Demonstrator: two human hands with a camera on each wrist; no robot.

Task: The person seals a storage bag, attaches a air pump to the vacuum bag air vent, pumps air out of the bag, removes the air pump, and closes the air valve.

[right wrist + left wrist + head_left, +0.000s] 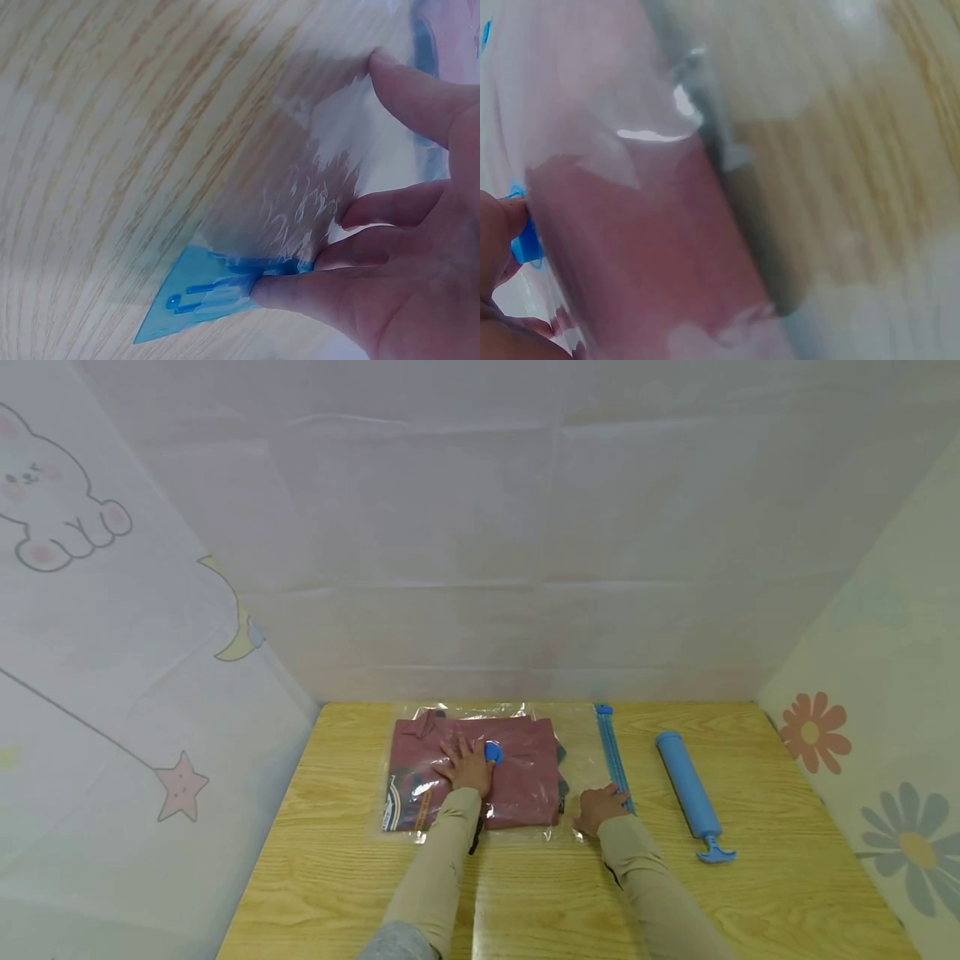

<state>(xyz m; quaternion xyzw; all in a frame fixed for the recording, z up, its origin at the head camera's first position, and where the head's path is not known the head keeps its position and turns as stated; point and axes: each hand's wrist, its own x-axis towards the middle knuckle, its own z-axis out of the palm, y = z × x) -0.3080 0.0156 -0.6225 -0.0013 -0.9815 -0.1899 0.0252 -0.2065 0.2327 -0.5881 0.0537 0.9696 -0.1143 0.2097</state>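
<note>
A clear vacuum storage bag [585, 752] lies flat on the table with a folded maroon garment [517, 785] inside. My left hand [470, 771] rests on the bag with fingers spread, its thumb by the round blue valve [492, 753]. That valve cap [526, 244] also shows beside the thumb in the left wrist view. At the bag's near right corner, my right hand [600, 807] touches the film and the lower end of the blue zip strip [613, 752]. In the right wrist view, the fingers [300, 289] lie on the blue corner [180, 300], with the thumb spread away.
A blue hand pump [690, 789] lies to the right of the bag, its handle towards me. A blue slider [603, 710] sits at the zip strip's far end. Printed sheets [525, 568] wall the wooden table [315, 877] at the back and both sides.
</note>
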